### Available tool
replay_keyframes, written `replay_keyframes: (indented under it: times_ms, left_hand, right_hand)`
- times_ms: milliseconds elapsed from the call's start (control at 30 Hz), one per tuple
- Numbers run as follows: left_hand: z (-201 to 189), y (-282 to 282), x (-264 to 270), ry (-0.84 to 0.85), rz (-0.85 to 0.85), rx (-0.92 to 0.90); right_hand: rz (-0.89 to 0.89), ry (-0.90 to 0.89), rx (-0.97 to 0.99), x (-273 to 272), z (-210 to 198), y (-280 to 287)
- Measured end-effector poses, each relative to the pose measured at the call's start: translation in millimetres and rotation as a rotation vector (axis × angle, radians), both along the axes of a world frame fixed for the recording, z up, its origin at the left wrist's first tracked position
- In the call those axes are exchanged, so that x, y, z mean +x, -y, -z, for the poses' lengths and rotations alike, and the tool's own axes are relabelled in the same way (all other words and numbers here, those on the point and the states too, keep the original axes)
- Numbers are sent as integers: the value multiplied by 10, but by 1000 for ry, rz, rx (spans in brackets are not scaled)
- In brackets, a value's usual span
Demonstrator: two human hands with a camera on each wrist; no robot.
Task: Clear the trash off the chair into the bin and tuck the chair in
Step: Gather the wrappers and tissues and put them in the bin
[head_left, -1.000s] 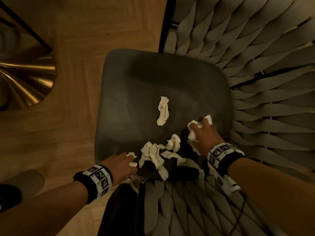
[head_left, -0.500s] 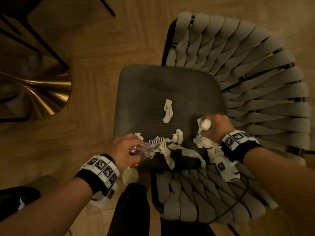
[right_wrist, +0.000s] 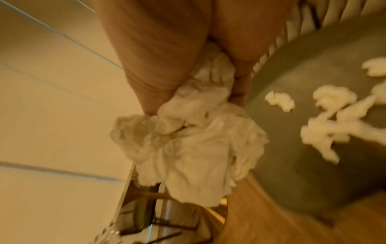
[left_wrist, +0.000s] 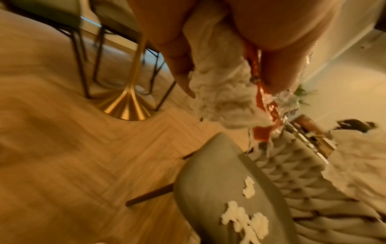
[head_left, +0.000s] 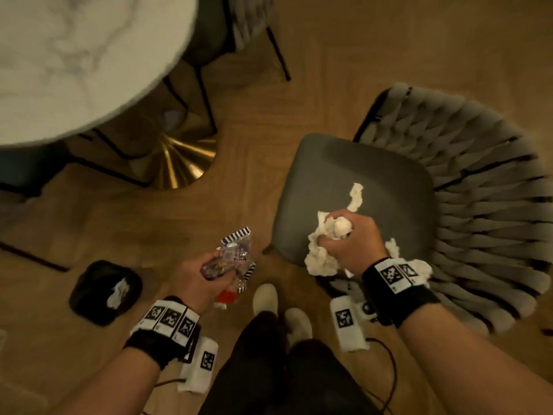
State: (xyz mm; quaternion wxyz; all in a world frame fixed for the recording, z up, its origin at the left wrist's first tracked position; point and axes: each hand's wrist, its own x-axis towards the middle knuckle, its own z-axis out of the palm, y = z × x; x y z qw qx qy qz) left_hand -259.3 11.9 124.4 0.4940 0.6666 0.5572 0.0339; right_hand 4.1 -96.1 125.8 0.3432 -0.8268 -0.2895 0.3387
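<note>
The grey chair seat (head_left: 344, 163) with its woven back (head_left: 484, 187) stands on the right. My right hand (head_left: 338, 235) hovers over the seat's near edge and grips a big wad of white tissues (head_left: 321, 259) (right_wrist: 188, 145). One twisted tissue (head_left: 357, 194) lies on the seat just beyond the hand, and further scraps (right_wrist: 334, 125) (left_wrist: 244, 221) lie on the seat. My left hand (head_left: 227, 265) is over the floor left of the chair, holding a clear crinkled wrapper (head_left: 236, 247) (left_wrist: 263, 115) and a tissue (left_wrist: 219, 99). A black bin (head_left: 104, 292) sits on the floor at the left, with a tissue inside.
A round marble table (head_left: 74, 55) on a gold base (head_left: 182, 163) fills the upper left, with another chair (head_left: 227, 22) tucked beyond it. My feet (head_left: 281, 307) stand between bin and chair. Wooden floor (head_left: 179, 223) lies between bin, table and chair.
My left hand has lifted the wrapper off the seat's edge and moved left over the floor. My right hand has bunched more tissues into its grip. The view has pulled back and up.
</note>
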Motion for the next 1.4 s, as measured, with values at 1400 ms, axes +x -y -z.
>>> replay_keyframes:
  times_ms: [1400]
  left_hand:
    - [4562, -2003, -5048, -419, -341, -302]
  right_hand:
    - [-628, -301, -265, -5041, 3342, -2480]
